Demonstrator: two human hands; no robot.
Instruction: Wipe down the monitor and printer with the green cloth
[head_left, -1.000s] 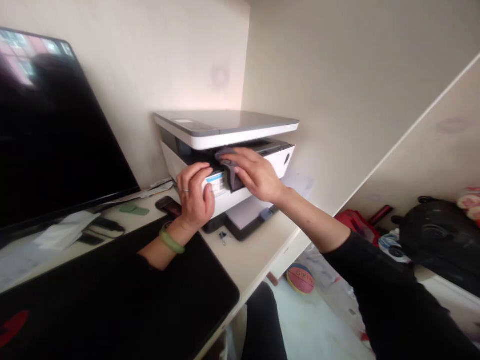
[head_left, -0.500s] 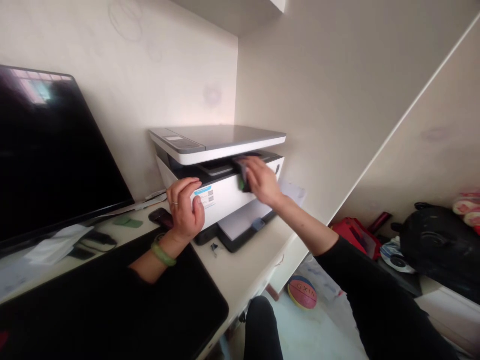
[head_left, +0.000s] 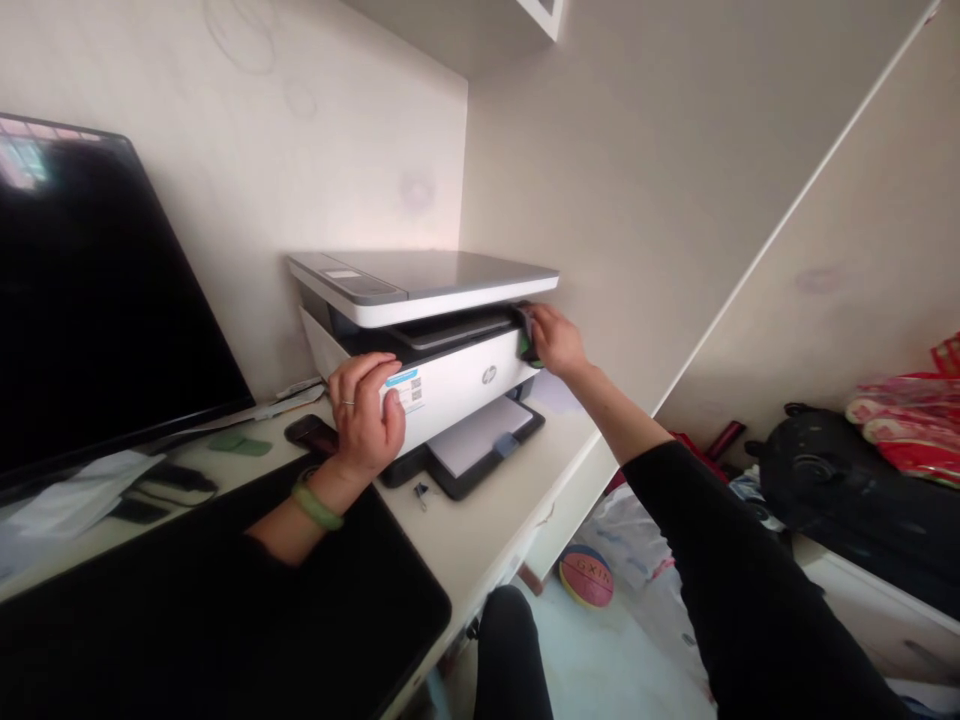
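Right hand (head_left: pixel 559 341) is clamped on the cloth (head_left: pixel 526 335), which sits at its 9 o'clock against the printer (head_left: pixel 450 385). Left hand (head_left: pixel 364 410) grips the printer's front-left corner.

Surface (head_left: pixel 480 530): pale top, set into the corner of two walls. Printer (head_left: pixel 450 385) stands at the far end, close to both walls. Its paper tray (head_left: pixel 480 452) juts out in front at the bottom, with white sheets in it. A small binder clip (head_left: pixel 420 491) lies just beside the tray's left corner. A large black mat (head_left: pixel 240 620) covers the near part. A dark phone (head_left: pixel 310 432) lies at the mat's far edge, left of the printer. Monitor (head_left: pixel 97 300) stands far left along the back wall. Before it lie a flat green piece (head_left: pixel 238 442), black items (head_left: pixel 169 480) too dim to identify, and white paper (head_left: pixel 67 500). A loose sheet (head_left: pixel 559 392) lies right of the printer
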